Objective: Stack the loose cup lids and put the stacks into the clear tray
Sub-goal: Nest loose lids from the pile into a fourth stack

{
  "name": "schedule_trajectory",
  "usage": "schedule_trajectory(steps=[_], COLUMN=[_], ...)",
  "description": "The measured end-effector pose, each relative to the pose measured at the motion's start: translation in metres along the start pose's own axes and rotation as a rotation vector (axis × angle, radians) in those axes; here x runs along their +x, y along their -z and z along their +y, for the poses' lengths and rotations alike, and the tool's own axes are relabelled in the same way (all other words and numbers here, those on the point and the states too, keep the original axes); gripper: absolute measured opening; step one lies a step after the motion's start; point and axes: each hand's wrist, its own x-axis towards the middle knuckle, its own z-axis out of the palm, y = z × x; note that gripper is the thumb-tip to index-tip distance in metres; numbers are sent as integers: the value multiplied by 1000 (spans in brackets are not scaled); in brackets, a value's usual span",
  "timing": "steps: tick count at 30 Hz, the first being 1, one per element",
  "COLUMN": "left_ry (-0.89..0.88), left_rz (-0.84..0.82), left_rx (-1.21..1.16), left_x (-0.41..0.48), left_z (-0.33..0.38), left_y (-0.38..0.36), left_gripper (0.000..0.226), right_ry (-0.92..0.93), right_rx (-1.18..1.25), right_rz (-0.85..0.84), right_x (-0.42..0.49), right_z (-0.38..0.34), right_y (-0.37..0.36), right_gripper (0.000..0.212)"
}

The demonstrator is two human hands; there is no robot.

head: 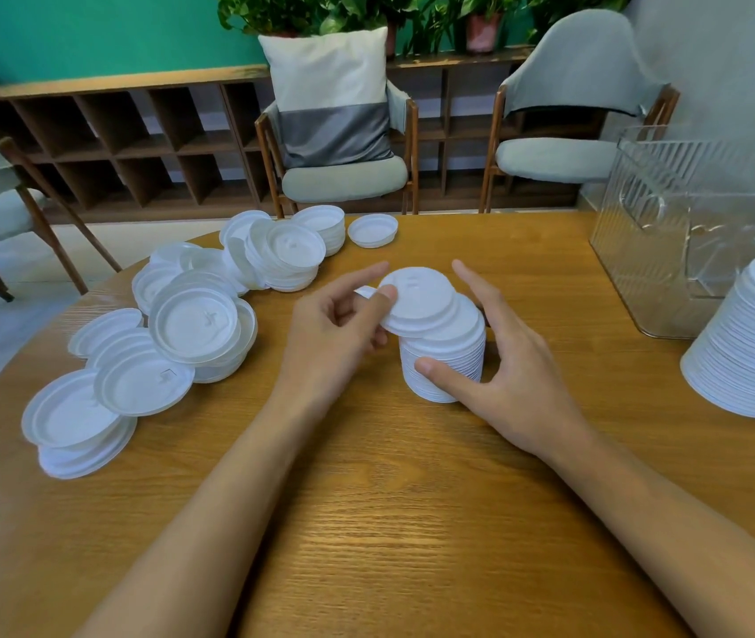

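Wooden table [389,522] — forearms lay across it. Left hand [338,329] pinched one lid [421,301], tilted atop the small stack [447,366] at centre. Right hand [509,361] was spread, fingers straight, thumb touching that stack's side. Loose lids [182,324] — heaped at left. Clear tray [661,250] stood far right, a tall stack [753,343] just beside it.

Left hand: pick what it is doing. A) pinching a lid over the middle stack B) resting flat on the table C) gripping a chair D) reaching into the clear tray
A: the left hand pinches a lid tilted over the middle stack, which the right hand touches.
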Motion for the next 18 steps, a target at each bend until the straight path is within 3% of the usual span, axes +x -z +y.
schedule_trajectory(steps=[7, 12, 18], left_ry=[-225, -269, -252], left_rz=[-38, -63, -83], left_rx=[409, 421, 338], left_x=[-8, -7, -11], left_z=[-9, -10, -10], left_y=[-8, -9, -16], left_gripper=[19, 46, 52], right_ry=[21, 29, 14], right_rx=[-13, 11, 23], right_rz=[10, 27, -1], right_x=[-1, -1, 0], right_z=[1, 1, 2], right_y=[-2, -3, -2], right_gripper=[86, 83, 85])
